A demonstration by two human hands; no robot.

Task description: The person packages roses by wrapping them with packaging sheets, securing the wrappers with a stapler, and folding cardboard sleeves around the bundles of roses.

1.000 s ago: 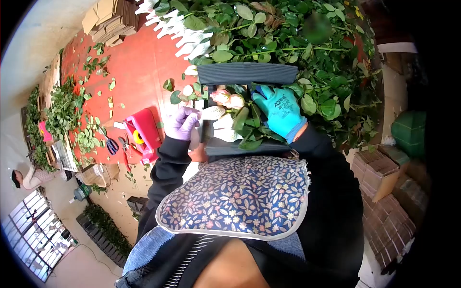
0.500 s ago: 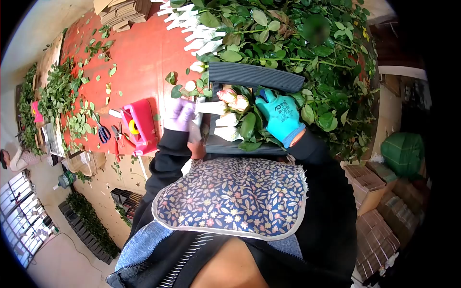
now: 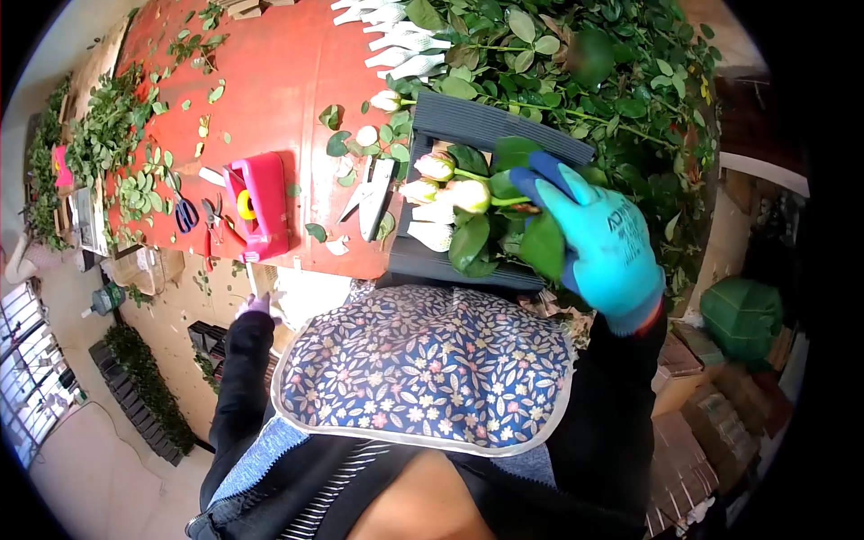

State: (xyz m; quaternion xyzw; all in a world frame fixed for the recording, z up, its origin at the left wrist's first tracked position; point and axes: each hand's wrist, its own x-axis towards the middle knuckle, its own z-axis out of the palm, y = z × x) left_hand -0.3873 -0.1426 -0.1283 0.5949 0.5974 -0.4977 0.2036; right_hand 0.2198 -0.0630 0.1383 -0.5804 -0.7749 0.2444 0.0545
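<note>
Above the right part of the dark ridged holder, my right hand in a teal and blue glove has its fingers closed round the stem of a pale rose. Other pink-tipped roses and white net sleeves lie on the holder, with green leaves around them. My left hand, in a purple glove, is low at the left, beyond the table's front edge, beside a white sheet. Its fingers look spread, and nothing shows in them.
Left of the holder are scissors, a pink tape dispenser, red pliers and dark-handled scissors on the red table. Leafy stems pile up behind the holder. Cartons stand at the right.
My left hand has left the net sleeves at the holder and moved down and left. My right hand has come right and toward me, lifting a rose. The whole view has shifted a little.
</note>
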